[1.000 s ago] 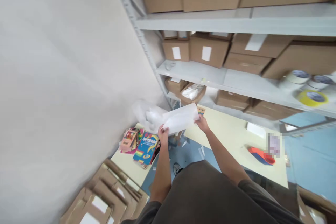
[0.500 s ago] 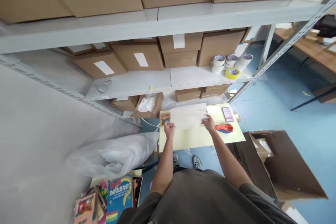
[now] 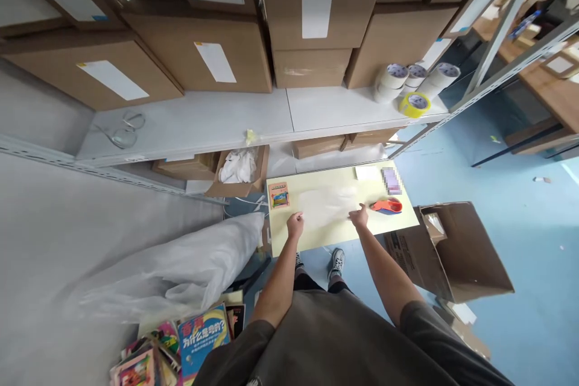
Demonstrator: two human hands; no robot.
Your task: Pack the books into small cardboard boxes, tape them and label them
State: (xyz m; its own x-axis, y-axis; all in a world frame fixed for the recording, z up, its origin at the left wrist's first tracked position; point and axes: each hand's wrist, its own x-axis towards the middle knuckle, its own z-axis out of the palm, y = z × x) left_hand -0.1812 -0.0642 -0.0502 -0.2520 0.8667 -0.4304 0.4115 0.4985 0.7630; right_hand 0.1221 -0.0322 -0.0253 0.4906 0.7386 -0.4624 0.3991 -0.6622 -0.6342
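A thin, whitish, see-through sheet stretches between my two hands over the pale yellow tabletop; it is blurred, and I cannot tell whether it is paper or plastic film. My left hand pinches its left edge with closed fingers. On the opposite edge, my right hand has its thumb and fingers closed on the sheet. Up and left of my left hand lies a small picture book. Right of my right hand rests an orange-red tool with a blue part, its kind unclear.
Behind the table, a grey shelf bears cartons, tape rolls and glasses. A pixelated purple item and white paper lie on the table. Right stands a carton; left, a plastic-wrapped bundle and books.
The sheet has come lower and toward me, and the small book is now uncovered. My left hand has moved away from the book. The head view has shifted.
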